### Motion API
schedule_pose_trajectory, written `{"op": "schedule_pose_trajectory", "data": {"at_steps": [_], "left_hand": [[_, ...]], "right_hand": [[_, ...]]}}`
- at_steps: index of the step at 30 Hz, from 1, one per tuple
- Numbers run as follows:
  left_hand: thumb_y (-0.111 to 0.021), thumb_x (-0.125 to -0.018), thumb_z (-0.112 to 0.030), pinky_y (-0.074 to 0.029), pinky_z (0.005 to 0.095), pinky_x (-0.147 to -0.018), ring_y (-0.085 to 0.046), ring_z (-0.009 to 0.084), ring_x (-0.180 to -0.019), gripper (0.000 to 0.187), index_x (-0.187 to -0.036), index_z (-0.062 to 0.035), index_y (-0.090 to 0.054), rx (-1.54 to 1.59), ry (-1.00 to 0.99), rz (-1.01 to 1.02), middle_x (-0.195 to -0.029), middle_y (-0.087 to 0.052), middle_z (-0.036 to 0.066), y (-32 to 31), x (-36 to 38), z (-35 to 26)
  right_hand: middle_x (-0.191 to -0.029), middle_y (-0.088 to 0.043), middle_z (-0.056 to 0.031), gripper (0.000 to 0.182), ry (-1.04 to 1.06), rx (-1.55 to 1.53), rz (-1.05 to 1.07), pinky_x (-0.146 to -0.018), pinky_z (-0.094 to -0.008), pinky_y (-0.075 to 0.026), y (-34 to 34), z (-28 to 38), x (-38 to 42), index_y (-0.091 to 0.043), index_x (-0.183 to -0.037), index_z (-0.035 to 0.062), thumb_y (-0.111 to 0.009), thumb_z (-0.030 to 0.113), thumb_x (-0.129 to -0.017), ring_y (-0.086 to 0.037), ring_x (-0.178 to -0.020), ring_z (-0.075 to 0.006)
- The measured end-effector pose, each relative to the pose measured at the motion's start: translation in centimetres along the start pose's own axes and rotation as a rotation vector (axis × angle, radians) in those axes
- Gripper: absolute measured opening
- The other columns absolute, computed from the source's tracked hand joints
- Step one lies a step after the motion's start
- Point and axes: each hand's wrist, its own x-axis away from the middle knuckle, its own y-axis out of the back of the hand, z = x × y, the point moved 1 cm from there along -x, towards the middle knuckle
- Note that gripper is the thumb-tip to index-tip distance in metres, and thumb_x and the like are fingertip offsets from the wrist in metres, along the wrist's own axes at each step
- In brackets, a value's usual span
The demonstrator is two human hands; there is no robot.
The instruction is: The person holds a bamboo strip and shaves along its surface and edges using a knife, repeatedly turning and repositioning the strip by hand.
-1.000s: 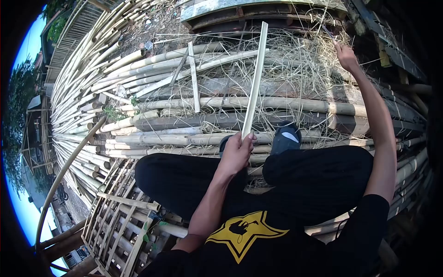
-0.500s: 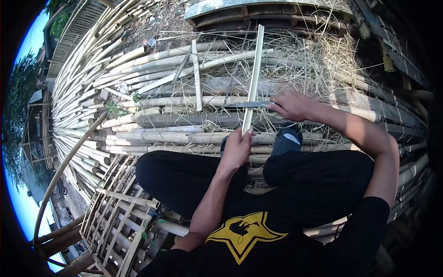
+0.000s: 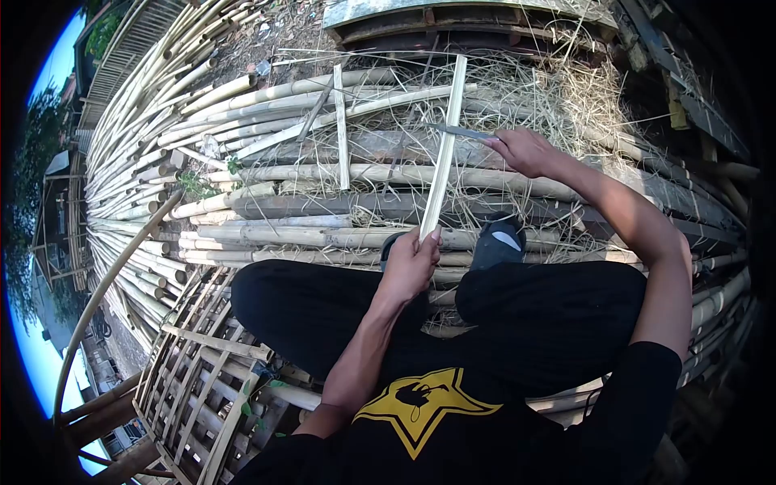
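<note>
My left hand (image 3: 411,265) is closed around the near end of a long, pale bamboo strip (image 3: 444,158), which points away from me and leans slightly right. In my right hand (image 3: 524,152) is a knife (image 3: 462,131), gripped by its handle, which the fingers hide. The blade lies across the strip in its far half, its tip pointing left past the strip's edge. Under the strip are bamboo poles (image 3: 380,174) strewn with thin shavings (image 3: 558,101).
Another split strip (image 3: 341,129) lies to the left across the poles. A wooden pallet (image 3: 469,18) stands at the far side. Near my left knee is a woven bamboo lattice (image 3: 202,388), with a curved pole (image 3: 113,275) beside it. Many stacked poles (image 3: 129,210) fan out at the left.
My right hand has moved the knife away from me along the strip, from its lower part to its far half. My left hand keeps its hold on the near end.
</note>
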Motion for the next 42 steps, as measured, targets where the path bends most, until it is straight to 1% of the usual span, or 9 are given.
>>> {"op": "schedule_pose_trajectory", "data": {"at_steps": [10, 11, 13, 18, 24, 26, 33, 35, 42], "left_hand": [[-0.047, -0.102, -0.029, -0.022, 0.0197, -0.035, -0.027, 0.0010, -0.041, 0.022, -0.094, -0.0083, -0.050, -0.012, 0.071, 0.221, -0.062, -0.038, -0.007, -1.0, 2.0, -1.0], [-0.046, -0.102, -0.029, -0.022, 0.0193, -0.035, -0.025, 0.0010, -0.041, 0.023, -0.095, -0.0078, -0.050, -0.080, -0.016, 0.235, -0.061, -0.035, -0.007, -0.9, 2.3, -0.6], [-0.045, -0.102, -0.029, -0.023, 0.0193, -0.034, -0.025, 0.0013, -0.041, 0.024, -0.095, -0.0071, -0.050, 0.031, 0.044, 0.297, -0.060, -0.033, -0.007, -0.7, 2.6, -1.4], [-0.044, -0.102, -0.029, -0.024, 0.0196, -0.033, -0.026, 0.0015, -0.041, 0.024, -0.096, -0.0067, -0.050, 0.039, -0.010, 0.183, -0.060, -0.034, -0.007, -0.8, 0.8, -0.7], [-0.044, -0.102, -0.030, -0.024, 0.0197, -0.033, -0.027, 0.0014, -0.041, 0.024, -0.096, -0.0069, -0.050, 0.041, -0.039, 0.129, -0.060, -0.036, -0.007, -0.8, 0.3, -0.6], [-0.046, -0.102, -0.030, -0.028, 0.0204, -0.033, -0.032, 0.0017, -0.040, 0.027, -0.095, -0.0043, -0.051, 0.027, -0.058, 0.115, -0.060, -0.040, -0.005, -0.7, 0.2, -0.7], [-0.046, -0.101, -0.034, -0.032, 0.0236, -0.038, -0.037, 0.0044, -0.042, 0.036, -0.085, -0.0029, -0.054, -0.046, -0.082, -0.030, -0.057, -0.044, -0.003, -0.4, -0.2, 0.2], [-0.046, -0.102, -0.033, -0.024, 0.0211, -0.035, -0.033, 0.0026, -0.041, 0.034, -0.083, -0.0058, -0.052, -0.227, -0.231, -0.081, -0.056, -0.040, -0.006, -0.2, -1.1, 2.0], [-0.047, -0.102, -0.031, -0.027, 0.0217, -0.042, -0.035, 0.0028, -0.046, 0.036, -0.079, -0.0041, -0.053, -0.343, -0.241, -0.086, -0.057, -0.043, -0.005, -0.8, 0.1, 2.0]], "right_hand": [[-0.075, -0.063, -0.0266, 0.063, -0.330, 0.171, -0.141, -0.073, -0.0503, -0.048, 5.3, -15.0, -3.5, -0.062, -0.082, -0.0048, -0.032, 0.048, -0.100, -0.062, -0.073, -0.0442], [-0.089, -0.065, -0.0291, 0.065, -0.463, 0.179, -0.129, -0.084, -0.0498, -0.048, 7.7, -13.7, -1.5, -0.064, -0.088, -0.0062, -0.030, 0.048, -0.101, -0.063, -0.089, -0.0442], [-0.096, -0.064, -0.0308, 0.063, -0.547, 0.169, -0.158, -0.085, -0.0513, -0.048, 8.8, -15.8, -0.9, -0.064, -0.094, -0.0047, -0.030, 0.048, -0.100, -0.062, -0.095, -0.0433], [-0.086, -0.065, -0.0283, 0.068, -0.610, -0.111, -0.442, -0.081, -0.0496, -0.047, 5.8, -13.5, 0.6, -0.063, -0.092, -0.0042, -0.032, 0.056, -0.097, -0.063, -0.086, -0.0432], [-0.069, -0.058, -0.0232, 0.059, -0.249, -0.258, -0.490, -0.068, -0.0480, -0.044, 2.3, -6.2, -0.6, -0.058, -0.082, -0.0020, -0.034, 0.050, -0.100, -0.055, -0.065, -0.0395], [-0.069, -0.058, -0.0233, 0.060, -0.023, -0.128, -0.184, -0.068, -0.0485, -0.044, 2.9, -2.7, -0.5, -0.058, -0.081, -0.0015, -0.034, 0.051, -0.100, -0.055, -0.067, -0.0408], [-0.071, -0.059, -0.0236, 0.057, 0.061, -0.089, -0.087, -0.069, -0.0489, -0.045, 3.6, -1.0, -0.5, -0.061, -0.082, -0.0008, -0.035, 0.048, -0.100, -0.056, -0.068, -0.0415], [-0.071, -0.059, -0.0236, 0.057, 0.073, -0.043, -0.122, -0.069, -0.0491, -0.045, 2.4, -3.1, -1.5, -0.061, -0.082, -0.0009, -0.036, 0.047, -0.100, -0.056, -0.067, -0.0412], [-0.067, -0.059, -0.0227, 0.059, -0.058, 0.047, -0.122, -0.070, -0.0492, -0.045, 5.6, -9.1, -1.6, -0.061, -0.077, -0.0018, -0.038, 0.047, -0.100, -0.057, -0.067, -0.0424]]}}
